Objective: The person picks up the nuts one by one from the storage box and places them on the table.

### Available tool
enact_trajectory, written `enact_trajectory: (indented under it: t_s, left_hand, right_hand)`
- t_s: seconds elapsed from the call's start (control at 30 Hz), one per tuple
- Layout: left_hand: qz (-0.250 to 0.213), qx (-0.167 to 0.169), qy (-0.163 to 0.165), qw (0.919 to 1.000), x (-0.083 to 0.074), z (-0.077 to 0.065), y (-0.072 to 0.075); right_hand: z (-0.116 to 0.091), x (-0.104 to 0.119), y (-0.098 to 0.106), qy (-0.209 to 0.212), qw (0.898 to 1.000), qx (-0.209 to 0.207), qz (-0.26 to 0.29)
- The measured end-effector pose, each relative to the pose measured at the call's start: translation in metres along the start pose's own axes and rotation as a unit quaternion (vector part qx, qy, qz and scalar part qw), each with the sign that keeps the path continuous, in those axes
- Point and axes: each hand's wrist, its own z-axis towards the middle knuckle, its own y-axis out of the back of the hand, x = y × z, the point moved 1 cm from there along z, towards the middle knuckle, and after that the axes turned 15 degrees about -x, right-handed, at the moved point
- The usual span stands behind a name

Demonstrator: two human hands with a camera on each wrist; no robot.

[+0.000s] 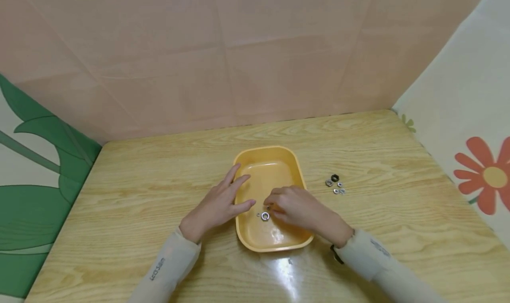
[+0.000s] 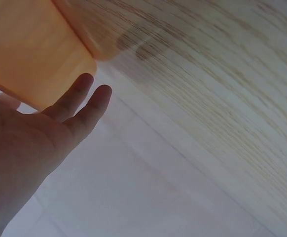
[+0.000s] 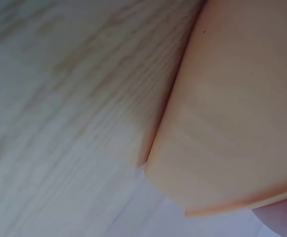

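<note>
A yellow plastic basin (image 1: pixel 271 243) stands on the table, with a metal hex nut (image 1: pixel 265 216) and a smaller nut (image 1: pixel 258 214) on its floor. My left hand (image 1: pixel 221 201) spreads its fingers over the left rim; in the left wrist view, the same hand (image 2: pixel 40 133) lies beside the basin's outer wall (image 2: pixel 35 44). Inside the basin, my right hand (image 1: pixel 292 205) has its fingers curled downward. Its fingertips pinch a small metal piece (image 1: pixel 268 207), too small to make out clearly. The right wrist view shows mostly the basin wall (image 3: pixel 232 113).
On the wooden table (image 1: pixel 167 179), right of the basin, lies a group of several loose nuts, including a black nut (image 1: pixel 335 178) and a silver nut (image 1: pixel 329 183). A pink cloth wall (image 1: pixel 223 72) rises behind the table. A flowered sheet (image 1: pixel 450 95) borders the right side.
</note>
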Motion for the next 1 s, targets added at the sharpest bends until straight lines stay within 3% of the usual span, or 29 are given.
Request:
enact_trajectory:
  t_s: [1.0]
  left_hand:
    - [-0.007,0.003,-0.001,1.0,-0.0007,0.0,-0.0009]
  right_hand:
    - [0.0072,0.0002,-0.0075,-0.03,0.999,0.023,0.005]
